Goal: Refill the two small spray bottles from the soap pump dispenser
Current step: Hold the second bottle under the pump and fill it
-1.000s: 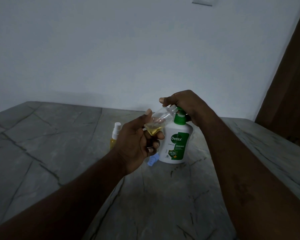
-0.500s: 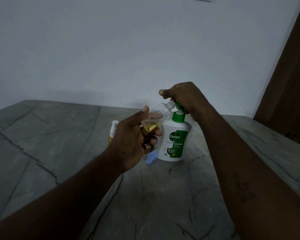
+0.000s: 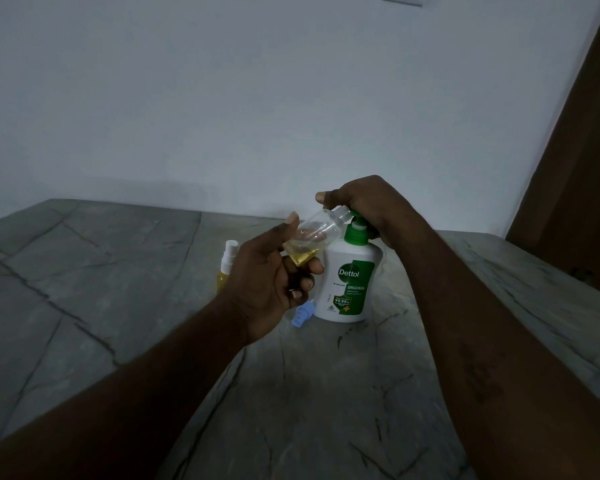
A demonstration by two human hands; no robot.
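Note:
My left hand (image 3: pixel 269 284) grips a small clear bottle (image 3: pixel 317 235), tilted, with its open neck against the spout of the soap dispenser (image 3: pixel 349 282). A little yellow liquid sits in the bottle's lower end. The dispenser is white with a green pump and label and stands on the grey stone counter (image 3: pixel 118 289). My right hand (image 3: pixel 364 202) curls over the green pump head, hiding most of it. A second small spray bottle (image 3: pixel 226 268) with a white cap and yellow liquid stands upright behind my left hand. A blue spray cap (image 3: pixel 302 314) lies beside the dispenser's base.
A white wall rises right behind the counter. A brown door or panel (image 3: pixel 582 168) fills the right edge. The counter's right side drops off near the door.
The pump head under my right hand went up and then down a little again. The clear bottle stays at the spout, with its liquid level about the same.

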